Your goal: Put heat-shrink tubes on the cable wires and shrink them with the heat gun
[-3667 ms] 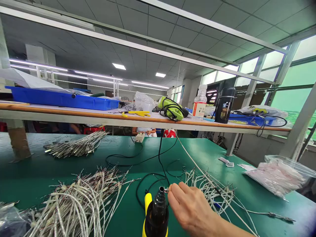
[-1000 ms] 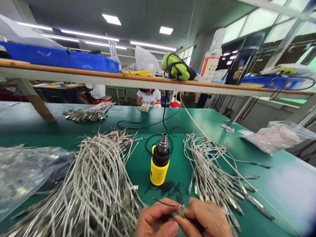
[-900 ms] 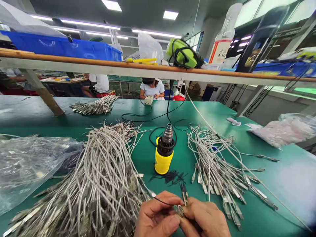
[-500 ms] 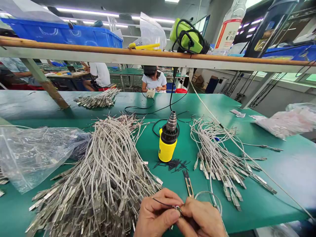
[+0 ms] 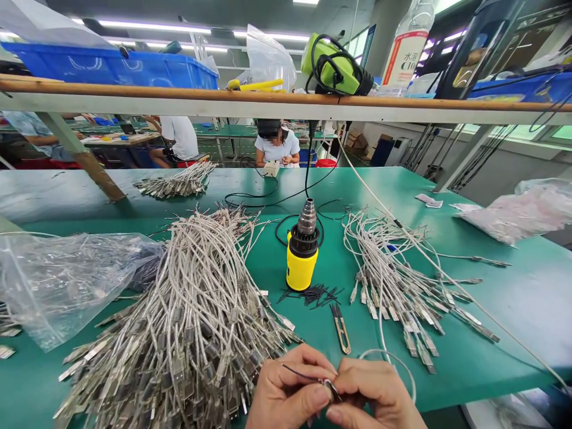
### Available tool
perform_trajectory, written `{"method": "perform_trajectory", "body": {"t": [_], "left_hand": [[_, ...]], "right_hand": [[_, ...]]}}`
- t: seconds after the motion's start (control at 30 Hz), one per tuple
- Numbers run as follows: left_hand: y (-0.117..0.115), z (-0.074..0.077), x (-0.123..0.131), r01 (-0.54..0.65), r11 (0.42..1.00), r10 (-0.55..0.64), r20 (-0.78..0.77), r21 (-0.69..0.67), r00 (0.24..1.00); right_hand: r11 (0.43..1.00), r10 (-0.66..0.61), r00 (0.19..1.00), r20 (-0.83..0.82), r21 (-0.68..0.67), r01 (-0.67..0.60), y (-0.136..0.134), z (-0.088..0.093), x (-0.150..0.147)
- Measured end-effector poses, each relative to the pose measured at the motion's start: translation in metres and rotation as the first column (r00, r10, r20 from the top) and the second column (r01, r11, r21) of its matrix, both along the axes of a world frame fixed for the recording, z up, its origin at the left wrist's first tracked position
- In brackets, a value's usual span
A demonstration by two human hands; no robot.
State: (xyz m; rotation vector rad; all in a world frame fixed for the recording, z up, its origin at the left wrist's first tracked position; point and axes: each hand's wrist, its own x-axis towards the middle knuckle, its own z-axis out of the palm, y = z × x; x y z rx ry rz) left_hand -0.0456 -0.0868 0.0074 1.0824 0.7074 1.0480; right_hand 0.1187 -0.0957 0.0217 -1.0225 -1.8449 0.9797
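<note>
At the bottom centre, my left hand (image 5: 288,390) pinches the wire end of a cable between thumb and fingers, with a thin black strand (image 5: 297,372) sticking out to the left. My right hand (image 5: 375,390) is closed against it, its fingertips on the thin wires (image 5: 329,387). A pale cable loop (image 5: 409,372) shows behind my right hand. Just beyond the hands lie thread snips (image 5: 342,333) and short black tube pieces (image 5: 319,295). The fingers partly hide the wire ends.
A large pile of USB cables (image 5: 205,286) lies left, a smaller bundle (image 5: 393,280) right. A yellow heat gun (image 5: 301,268) stands nozzle-up between them. A plastic bag (image 5: 67,274) lies far left. A shelf (image 5: 268,101) crosses above the green table; a person (image 5: 277,146) sits beyond.
My right hand has shifted slightly right, its fingertips a little farther from the left thumb. More of the snips shows now. The view has moved slightly.
</note>
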Motion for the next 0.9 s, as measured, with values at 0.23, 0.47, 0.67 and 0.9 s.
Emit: {"method": "perform_trajectory", "body": {"t": [0.23, 0.47, 0.67, 0.9], "left_hand": [[-0.003, -0.003, 0.007, -0.041, 0.999, 0.041, -0.048, -0.005, 0.998], [-0.006, -0.001, 0.006, -0.139, 0.988, 0.139, -0.006, -0.071, 0.990], [-0.006, -0.001, -0.005, -0.195, 0.976, 0.200, 0.042, -0.095, 0.979], [-0.004, -0.004, -0.007, -0.188, 0.977, 0.189, -0.002, -0.101, 0.982]], "right_hand": [[0.971, -0.028, 0.991, -0.128, -0.241, -0.004, -0.005, -0.009, 0.003], [0.709, -0.138, 0.908, -0.396, -0.679, -0.189, -0.011, -0.016, 0.006], [0.565, -0.222, 0.876, -0.429, -0.789, -0.243, -0.010, -0.012, 0.011], [0.565, -0.251, 0.844, -0.474, -0.780, -0.270, -0.011, -0.022, 0.006]]}}
